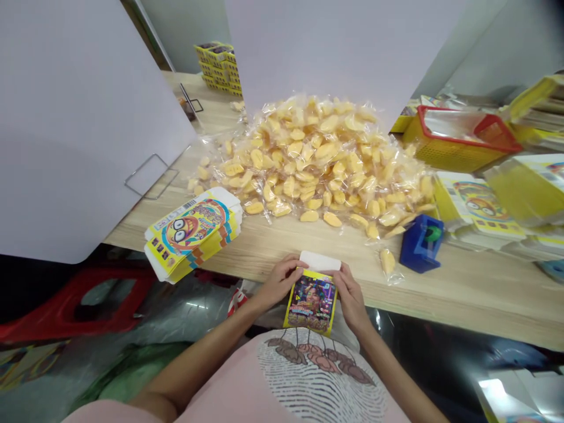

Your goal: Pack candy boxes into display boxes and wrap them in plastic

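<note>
Both hands hold a small printed carton (312, 299) over the table's front edge, its white end flap (320, 261) standing out at the far end. My left hand (282, 275) grips the carton's upper left corner, fingers closed on it. On the opposite corner, my right hand (349, 288) pinches the edge by the flap. Beyond them lies a big heap of yellow, clear-wrapped pieces (317, 164). A stack of flat yellow cartons (194, 232) with a cartoon face rests to the left. One wrapped piece (388, 261) sits apart, close to the blue tape dispenser (420, 244).
At the right stand more flat carton stacks (480, 205) and a red-and-yellow basket (458, 141). White panels (343, 53) rise behind the heap and at left. Yellow crates (219, 67) are stacked at the back. A red stool (88, 299) is below the table on the left.
</note>
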Demonstrator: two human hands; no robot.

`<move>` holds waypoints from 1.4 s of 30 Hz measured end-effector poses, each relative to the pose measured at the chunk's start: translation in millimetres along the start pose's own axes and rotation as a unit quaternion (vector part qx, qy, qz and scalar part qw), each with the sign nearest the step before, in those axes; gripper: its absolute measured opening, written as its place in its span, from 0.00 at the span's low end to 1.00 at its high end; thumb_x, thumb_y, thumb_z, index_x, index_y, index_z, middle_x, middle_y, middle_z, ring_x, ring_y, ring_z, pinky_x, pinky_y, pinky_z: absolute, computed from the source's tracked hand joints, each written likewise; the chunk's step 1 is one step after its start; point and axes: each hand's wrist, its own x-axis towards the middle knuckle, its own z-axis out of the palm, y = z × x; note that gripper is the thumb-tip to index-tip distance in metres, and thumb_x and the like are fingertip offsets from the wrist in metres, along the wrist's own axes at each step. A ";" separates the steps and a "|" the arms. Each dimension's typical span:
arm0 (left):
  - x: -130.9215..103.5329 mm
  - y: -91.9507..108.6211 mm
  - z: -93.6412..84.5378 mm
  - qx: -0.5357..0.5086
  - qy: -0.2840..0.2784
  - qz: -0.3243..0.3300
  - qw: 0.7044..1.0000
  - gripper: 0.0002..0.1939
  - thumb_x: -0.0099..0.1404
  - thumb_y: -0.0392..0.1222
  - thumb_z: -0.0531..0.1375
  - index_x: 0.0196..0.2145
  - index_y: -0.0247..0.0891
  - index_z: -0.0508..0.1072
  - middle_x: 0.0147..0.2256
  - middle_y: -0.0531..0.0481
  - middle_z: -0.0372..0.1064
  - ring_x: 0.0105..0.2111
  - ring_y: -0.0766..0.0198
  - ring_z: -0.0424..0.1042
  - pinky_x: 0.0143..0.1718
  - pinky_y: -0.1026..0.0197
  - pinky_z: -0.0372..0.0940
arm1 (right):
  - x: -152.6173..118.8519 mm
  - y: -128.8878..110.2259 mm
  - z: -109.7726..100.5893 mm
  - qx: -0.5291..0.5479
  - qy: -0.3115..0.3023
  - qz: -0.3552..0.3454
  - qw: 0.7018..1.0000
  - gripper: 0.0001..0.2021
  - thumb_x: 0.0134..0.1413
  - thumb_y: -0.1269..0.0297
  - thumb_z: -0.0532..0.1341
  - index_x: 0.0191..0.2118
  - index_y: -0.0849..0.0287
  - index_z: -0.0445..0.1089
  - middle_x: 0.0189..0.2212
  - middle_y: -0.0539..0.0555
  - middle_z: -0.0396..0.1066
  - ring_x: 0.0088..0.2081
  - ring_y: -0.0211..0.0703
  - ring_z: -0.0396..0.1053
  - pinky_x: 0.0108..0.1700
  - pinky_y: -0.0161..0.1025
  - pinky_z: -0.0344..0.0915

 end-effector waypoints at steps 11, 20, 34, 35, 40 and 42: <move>2.7 -3.4 -1.0 0.035 0.022 0.002 0.999 0.13 0.60 0.39 0.63 0.42 0.37 0.67 0.36 0.50 0.67 0.33 0.65 0.67 0.33 0.65 0.60 | 0.2 -10.2 -3.0 0.026 -0.018 0.001 1.000 0.12 0.62 0.57 0.58 0.41 0.54 0.77 0.42 0.57 0.73 0.45 0.48 0.70 0.48 0.46 0.68; 20.8 11.3 -20.0 -0.069 -0.056 -0.065 0.994 0.17 0.58 0.49 0.65 0.34 0.30 0.77 0.30 0.47 0.72 0.28 0.66 0.67 0.30 0.65 0.59 | 27.0 -24.5 -13.4 0.007 -0.067 0.076 0.995 0.10 0.49 0.58 0.67 0.36 0.58 0.77 0.34 0.55 0.76 0.36 0.47 0.72 0.34 0.40 0.69; 26.8 2.9 -33.4 -0.070 -0.136 -0.062 0.986 0.17 0.59 0.52 0.64 0.29 0.32 0.75 0.26 0.50 0.70 0.26 0.69 0.65 0.28 0.66 0.59 | 25.0 -32.3 -5.5 0.012 -0.054 0.057 0.997 0.10 0.52 0.56 0.65 0.29 0.58 0.76 0.30 0.55 0.74 0.34 0.45 0.70 0.32 0.37 0.68; 24.1 0.7 -32.1 -0.068 -0.128 -0.053 0.988 0.17 0.59 0.52 0.65 0.30 0.32 0.76 0.28 0.49 0.70 0.26 0.68 0.66 0.28 0.66 0.59 | 21.6 -30.1 -5.7 0.024 -0.049 0.060 0.997 0.10 0.51 0.56 0.66 0.32 0.58 0.77 0.33 0.56 0.75 0.36 0.46 0.71 0.34 0.39 0.69; 9.3 -9.9 -17.0 -0.025 -0.024 0.013 0.999 0.13 0.61 0.48 0.64 0.30 0.33 0.77 0.32 0.46 0.70 0.32 0.65 0.67 0.34 0.64 0.61 | 6.0 -16.2 -1.6 0.080 -0.019 0.068 0.994 0.10 0.53 0.57 0.65 0.38 0.55 0.78 0.42 0.57 0.77 0.44 0.50 0.73 0.49 0.49 0.69; 4.8 -8.9 -6.8 -0.063 -0.004 0.003 0.998 0.12 0.61 0.47 0.65 0.32 0.34 0.76 0.33 0.47 0.69 0.34 0.64 0.68 0.35 0.63 0.62 | 1.1 -13.3 1.0 0.091 0.012 0.067 0.994 0.09 0.54 0.57 0.65 0.37 0.55 0.78 0.43 0.57 0.77 0.45 0.51 0.73 0.51 0.51 0.68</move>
